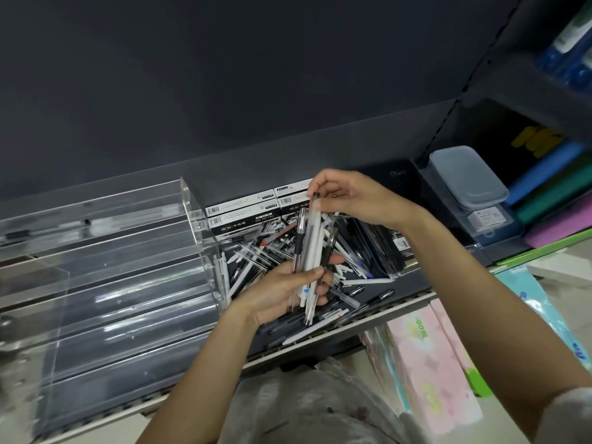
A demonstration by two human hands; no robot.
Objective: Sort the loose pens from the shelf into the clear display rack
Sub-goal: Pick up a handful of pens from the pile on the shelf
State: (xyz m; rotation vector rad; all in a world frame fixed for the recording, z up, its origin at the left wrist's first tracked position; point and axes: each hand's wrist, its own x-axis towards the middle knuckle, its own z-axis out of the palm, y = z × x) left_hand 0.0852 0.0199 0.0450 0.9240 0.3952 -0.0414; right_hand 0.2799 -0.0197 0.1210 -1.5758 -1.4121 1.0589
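My left hand (282, 290) grips a bundle of several pens (310, 251), black-capped and white ones, held nearly upright above the shelf. My right hand (346, 195) pinches the top end of one pen in that bundle with thumb and fingertips. Under both hands lies a heap of loose pens (349, 270) on the dark shelf. The clear display rack (105, 277) with stepped tiers stands to the left; one dark pen (19, 233) lies in an upper tier.
Black-and-white pen boxes (243, 209) are stacked behind the heap. A dark diary (397, 174) and a lidded plastic box (467, 177) sit to the right, with coloured folders (551, 193) beyond. Pink tissue packs (432, 363) lie below the shelf edge (320, 344).
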